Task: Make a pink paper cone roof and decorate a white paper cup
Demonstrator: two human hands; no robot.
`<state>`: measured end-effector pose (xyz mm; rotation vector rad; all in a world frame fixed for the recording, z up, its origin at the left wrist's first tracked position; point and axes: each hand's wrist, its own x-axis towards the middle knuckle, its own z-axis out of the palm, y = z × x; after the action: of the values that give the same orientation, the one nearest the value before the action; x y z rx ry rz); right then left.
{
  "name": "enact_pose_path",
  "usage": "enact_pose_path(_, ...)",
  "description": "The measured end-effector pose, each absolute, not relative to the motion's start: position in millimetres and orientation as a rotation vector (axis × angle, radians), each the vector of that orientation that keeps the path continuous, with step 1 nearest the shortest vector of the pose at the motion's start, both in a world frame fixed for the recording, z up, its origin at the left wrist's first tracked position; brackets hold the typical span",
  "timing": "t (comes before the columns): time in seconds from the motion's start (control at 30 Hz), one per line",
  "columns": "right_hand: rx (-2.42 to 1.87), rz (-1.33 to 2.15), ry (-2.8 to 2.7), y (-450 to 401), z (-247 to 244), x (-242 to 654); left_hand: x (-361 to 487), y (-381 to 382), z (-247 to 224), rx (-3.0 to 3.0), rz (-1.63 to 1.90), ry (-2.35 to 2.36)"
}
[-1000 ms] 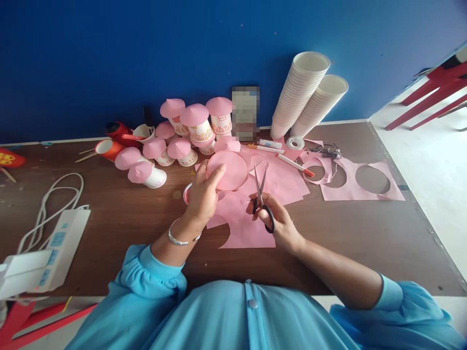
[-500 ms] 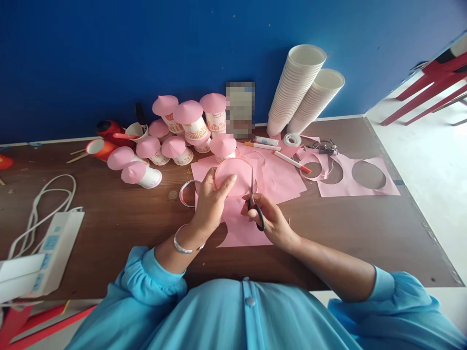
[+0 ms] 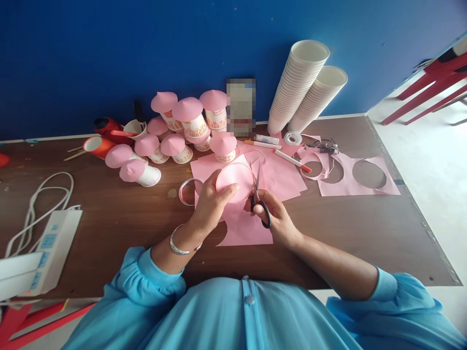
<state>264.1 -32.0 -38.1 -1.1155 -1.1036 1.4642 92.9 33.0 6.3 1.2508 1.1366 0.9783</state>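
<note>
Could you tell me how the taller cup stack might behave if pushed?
The taller cup stack would probably tip easily, being tall above a narrow foot. It looks light for its size, as the top cup seems thin-walled and empty. The cups, being nested, might slide apart.

Head cam sits above and behind your fingers (image 3: 229, 193), fairly close, tilted forward-down; shirt (image 3: 219, 316) on their near side, wall (image 3: 146, 48) beyond.

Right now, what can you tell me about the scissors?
The scissors have slim, metallic-looking blades and black looped handles. The right hand grips the handles; the blades point forward, slightly parted, at the right edge of the pink paper circle. Whether they touch it is unclear.
</note>
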Motion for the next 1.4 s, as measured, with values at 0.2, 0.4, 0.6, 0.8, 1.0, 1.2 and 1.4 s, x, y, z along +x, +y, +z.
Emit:
enact_pose_path(0.2,-1.166,1.468,-1.082,-32.7,-36.6,263.7,95.4,31.8,6.9,1.173,0.989,1.091)
enact_pose_path(0.4,-1.157,1.404,-1.136,-32.6,-38.9,263.7,97.4,31.3,5.7,1.105,1.014,1.04)
enact_pose_path(0.6,-1.183,1.388,-1.155,-33.0,-41.3,263.7,99.7,30.9,9.1,1.065,1.019,1.023)
enact_pose_path(0.8,-1.197,1.397,-1.133,-32.7,-36.8,263.0,101.8,30.4,7.4,0.992,1.022,0.979)
enact_pose_path(1.0,-1.222,1.42,-1.12,-32.0,-35.7,262.8,102.8,30.2,8.0,0.986,1.003,1.0)
enact_pose_path(1.2,-1.225,1.439,-1.109,-32.1,-35.9,263.2,102.4,30.2,8.3,0.972,1.021,0.986)
enact_pose_path(1.4,-1.236,1.421,-1.115,-31.2,-36.1,263.0,101.4,30.2,7.8,1.013,0.985,1.014)
